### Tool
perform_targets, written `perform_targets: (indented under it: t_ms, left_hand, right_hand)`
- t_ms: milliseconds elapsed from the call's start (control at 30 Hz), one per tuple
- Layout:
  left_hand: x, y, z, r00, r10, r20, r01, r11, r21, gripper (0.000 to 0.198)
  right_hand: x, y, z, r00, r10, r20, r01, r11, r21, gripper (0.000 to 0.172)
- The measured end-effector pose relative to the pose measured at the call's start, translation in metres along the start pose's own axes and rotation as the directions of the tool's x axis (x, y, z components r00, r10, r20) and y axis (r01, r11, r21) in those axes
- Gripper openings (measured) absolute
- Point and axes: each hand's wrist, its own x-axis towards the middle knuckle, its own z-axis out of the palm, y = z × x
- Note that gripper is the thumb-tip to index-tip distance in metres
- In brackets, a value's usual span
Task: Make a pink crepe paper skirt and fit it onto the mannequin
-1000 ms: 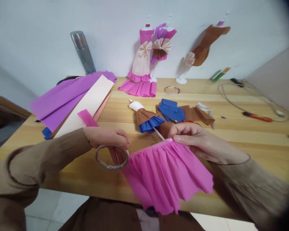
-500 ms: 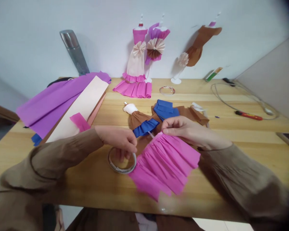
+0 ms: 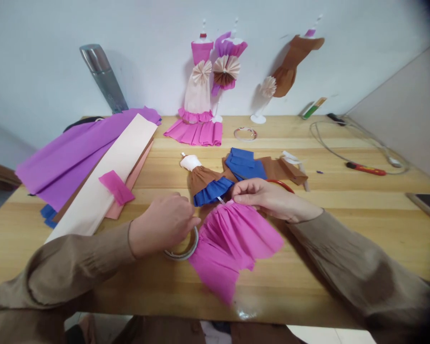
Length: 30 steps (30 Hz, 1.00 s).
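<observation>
- a pale wooden plank table (image 3: 343,215) fills the view, set against a plain white wall (image 3: 39,28); a grey panel (image 3: 408,110) closes off the right side.
- near the middle of the near edge, the left hand (image 3: 161,224), in a brown sleeve, rests on a tape roll (image 3: 190,247) lying flat on the table. its fingers are curled together over the roll's rim.
- the right hand (image 3: 268,198) sits just beside it. its thumb and forefinger pinch the gathered top edge of a pink pleated paper skirt (image 3: 232,239).
- the skirt fans out toward the near edge, touching the tape roll on its left side.
- just beyond the hands lies a small doll (image 3: 204,181) in a brown and blue paper dress. beside it are blue and brown paper pieces (image 3: 245,165), and a red scissor handle (image 3: 281,184) shows behind the right hand.
- on the left side of the table lie a large purple paper sheet (image 3: 75,153) and a long cream sheet (image 3: 107,181), with a small pink scrap (image 3: 116,187) on top of the cream one.
- along the far edge, against the wall, stand three dress forms in paper dresses: a pink and cream dress (image 3: 198,91), a purple dress (image 3: 229,48) with a fan, and a brown dress (image 3: 289,62).
- a metal flask (image 3: 102,76) stands at the far left corner.
- a second tape ring (image 3: 245,134) lies near the far edge.
- toward the right edge are a looped cable (image 3: 343,143) and a red-handled tool (image 3: 365,168).
</observation>
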Motion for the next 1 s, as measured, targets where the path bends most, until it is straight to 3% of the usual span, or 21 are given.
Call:
perform_targets:
  t_ms: [133, 233, 300, 367, 500, 667, 867, 1000]
  left_hand:
    - [0.004, 0.002, -0.006, 0.982, -0.101, -0.16, 0.106, 0.994, 0.021, 0.026]
    - [0.012, 0.004, -0.006, 0.947, -0.09, -0.307, 0.112, 0.992, 0.054, 0.017]
    - [0.018, 0.007, -0.003, 0.937, -0.067, -0.344, 0.096, 0.993, 0.067, 0.017]
    - [0.02, 0.009, 0.0, 0.952, -0.051, -0.302, 0.069, 0.996, 0.051, 0.018]
    - [0.012, 0.009, 0.005, 0.997, -0.026, -0.075, 0.023, 0.999, -0.035, 0.022]
    - [-0.018, 0.009, 0.01, 0.984, 0.005, 0.176, 0.008, 0.997, -0.074, 0.018]
    - [-0.041, 0.012, 0.017, 0.966, -0.008, 0.26, 0.019, 0.999, -0.039, 0.02]
    - [-0.044, 0.011, 0.02, 0.969, 0.049, 0.244, -0.041, 0.998, -0.036, 0.014]
  right_hand:
    - [-0.001, -0.003, 0.003, 1.0, 0.024, -0.009, -0.024, 0.998, 0.062, 0.042]
    - [-0.003, -0.006, 0.005, 1.0, 0.018, 0.008, -0.019, 0.996, 0.088, 0.043]
    - [-0.004, -0.007, 0.006, 1.0, 0.017, 0.018, -0.019, 0.995, 0.098, 0.043]
    - [-0.006, -0.008, 0.006, 1.0, 0.012, 0.02, -0.014, 0.994, 0.105, 0.042]
    - [-0.007, -0.006, 0.004, 0.999, 0.017, 0.034, -0.022, 0.99, 0.14, 0.042]
    - [-0.006, -0.003, 0.002, 0.998, 0.03, 0.054, -0.039, 0.984, 0.174, 0.042]
    - [-0.003, 0.001, 0.002, 0.998, 0.026, 0.054, -0.034, 0.988, 0.154, 0.04]
    - [-0.003, 0.002, 0.004, 0.998, 0.002, 0.057, -0.009, 0.992, 0.129, 0.039]
